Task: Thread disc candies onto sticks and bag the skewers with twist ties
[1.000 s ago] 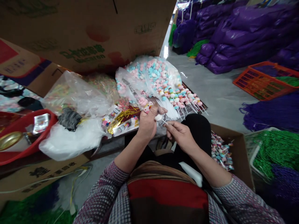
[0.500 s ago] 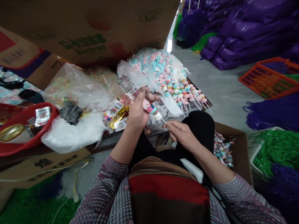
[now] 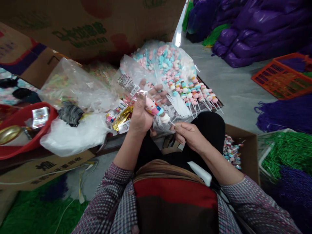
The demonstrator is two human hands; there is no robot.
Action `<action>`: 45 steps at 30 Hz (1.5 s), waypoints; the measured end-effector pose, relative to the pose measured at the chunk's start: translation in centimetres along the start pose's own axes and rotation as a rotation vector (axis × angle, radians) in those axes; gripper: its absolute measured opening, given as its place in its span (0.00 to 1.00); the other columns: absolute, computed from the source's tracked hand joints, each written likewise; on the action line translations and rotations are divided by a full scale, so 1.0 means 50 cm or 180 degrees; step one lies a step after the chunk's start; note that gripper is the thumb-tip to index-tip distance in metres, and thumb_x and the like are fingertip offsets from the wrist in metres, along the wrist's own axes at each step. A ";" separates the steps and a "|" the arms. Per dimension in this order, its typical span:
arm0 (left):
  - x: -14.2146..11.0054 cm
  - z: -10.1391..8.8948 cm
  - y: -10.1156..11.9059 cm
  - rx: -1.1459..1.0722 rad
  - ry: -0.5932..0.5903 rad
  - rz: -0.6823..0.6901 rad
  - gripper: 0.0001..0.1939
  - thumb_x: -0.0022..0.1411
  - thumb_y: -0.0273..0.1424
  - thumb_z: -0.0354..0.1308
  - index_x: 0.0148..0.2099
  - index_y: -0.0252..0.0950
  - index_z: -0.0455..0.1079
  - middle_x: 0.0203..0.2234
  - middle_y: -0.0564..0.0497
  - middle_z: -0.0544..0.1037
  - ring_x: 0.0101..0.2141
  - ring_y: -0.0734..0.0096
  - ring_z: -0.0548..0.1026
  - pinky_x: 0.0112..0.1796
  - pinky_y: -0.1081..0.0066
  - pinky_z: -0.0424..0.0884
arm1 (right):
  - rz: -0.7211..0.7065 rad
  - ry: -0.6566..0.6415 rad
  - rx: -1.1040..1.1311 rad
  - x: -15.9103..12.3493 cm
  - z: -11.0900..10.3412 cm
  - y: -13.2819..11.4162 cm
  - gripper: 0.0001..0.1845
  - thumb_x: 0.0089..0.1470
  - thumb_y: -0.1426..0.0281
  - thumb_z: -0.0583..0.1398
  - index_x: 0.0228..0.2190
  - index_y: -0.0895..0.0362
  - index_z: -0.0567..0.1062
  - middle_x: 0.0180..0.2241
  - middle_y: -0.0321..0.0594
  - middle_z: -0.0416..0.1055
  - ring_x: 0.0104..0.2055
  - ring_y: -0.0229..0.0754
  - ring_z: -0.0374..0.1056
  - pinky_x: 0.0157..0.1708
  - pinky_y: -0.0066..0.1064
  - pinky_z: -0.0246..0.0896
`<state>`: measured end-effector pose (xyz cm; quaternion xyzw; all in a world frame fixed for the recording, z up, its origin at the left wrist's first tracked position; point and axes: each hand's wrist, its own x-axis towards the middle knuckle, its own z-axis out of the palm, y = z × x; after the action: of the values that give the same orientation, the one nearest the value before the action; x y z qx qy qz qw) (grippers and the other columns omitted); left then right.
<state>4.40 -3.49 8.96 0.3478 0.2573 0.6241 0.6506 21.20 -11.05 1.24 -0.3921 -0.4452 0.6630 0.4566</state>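
My right hand (image 3: 188,135) pinches the white stick of a marshmallow skewer (image 3: 164,117) between thumb and fingers. The skewer's white and blue pieces show near the stick, while its upper end is inside a clear printed bag (image 3: 151,105). My left hand (image 3: 143,112) cradles that bag across the palm, thumb on the near side and fingers loosely spread behind. The bag's barcode end sticks out beyond the hand, up and to the left. Just past my hands, a row of marshmallow skewers (image 3: 195,92) lies beside a bunch of bare white sticks (image 3: 179,105).
Behind the skewers sits a big clear bag of marshmallows (image 3: 168,57). Gold twist ties (image 3: 123,118) lie left of my hands. A red basin (image 3: 46,130) stands at the far left. By my right knee, a cardboard box (image 3: 250,152) holds wrapped skewers.
My left hand has moved left and its fingers have opened out, showing more of the bag and skewer. My right hand keeps its pinch on the stick.
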 end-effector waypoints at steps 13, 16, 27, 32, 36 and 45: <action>0.041 -0.025 -0.020 -0.0296 0.0695 0.0166 0.19 0.74 0.50 0.52 0.52 0.44 0.75 0.32 0.52 0.83 0.43 0.69 0.84 0.50 0.67 0.78 | -0.1558 0.1366 -0.1926 0.014 -0.015 -0.017 0.17 0.62 0.53 0.63 0.31 0.53 0.78 0.19 0.33 0.70 0.22 0.38 0.67 0.29 0.31 0.64; 0.039 -0.026 -0.018 -0.0270 0.0557 0.0263 0.18 0.73 0.50 0.53 0.51 0.45 0.75 0.28 0.54 0.81 0.39 0.69 0.84 0.48 0.67 0.78 | -0.0185 0.0471 -0.0485 0.006 0.003 -0.022 0.24 0.58 0.46 0.65 0.28 0.54 0.75 0.11 0.24 0.55 0.12 0.34 0.56 0.18 0.28 0.56; 0.004 0.013 -0.026 0.0068 0.0415 0.0186 0.08 0.71 0.36 0.61 0.51 0.45 0.75 0.17 0.62 0.67 0.22 0.78 0.73 0.37 0.73 0.74 | -0.0221 0.0560 -0.0229 0.016 0.041 -0.022 0.21 0.53 0.50 0.69 0.37 0.54 0.76 0.15 0.25 0.64 0.16 0.32 0.58 0.20 0.26 0.54; 0.001 0.012 -0.043 0.0084 0.0343 0.0043 0.13 0.69 0.41 0.63 0.53 0.45 0.75 0.18 0.61 0.67 0.26 0.76 0.78 0.36 0.74 0.74 | -0.0860 0.1115 -0.1026 0.015 0.037 -0.018 0.18 0.56 0.52 0.68 0.31 0.54 0.76 0.17 0.29 0.68 0.19 0.34 0.62 0.22 0.27 0.55; -0.023 -0.002 -0.048 0.0203 -0.0025 -0.0215 0.22 0.65 0.45 0.67 0.58 0.45 0.73 0.25 0.56 0.76 0.40 0.66 0.83 0.43 0.68 0.77 | 0.0071 0.0025 0.0382 0.021 0.038 -0.031 0.21 0.55 0.50 0.68 0.31 0.54 0.72 0.11 0.23 0.60 0.10 0.32 0.54 0.16 0.27 0.53; 0.019 -0.027 -0.015 0.0116 0.0572 0.0055 0.17 0.71 0.45 0.59 0.57 0.46 0.75 0.21 0.57 0.71 0.34 0.71 0.80 0.46 0.67 0.76 | -0.0618 0.0645 -0.0945 0.017 0.026 -0.024 0.24 0.56 0.46 0.66 0.39 0.53 0.76 0.18 0.28 0.70 0.19 0.35 0.65 0.22 0.29 0.58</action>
<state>3.91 -2.38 7.65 0.3043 0.3229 0.6536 0.6131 20.06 -10.33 2.65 -0.4751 -0.5255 0.5002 0.4980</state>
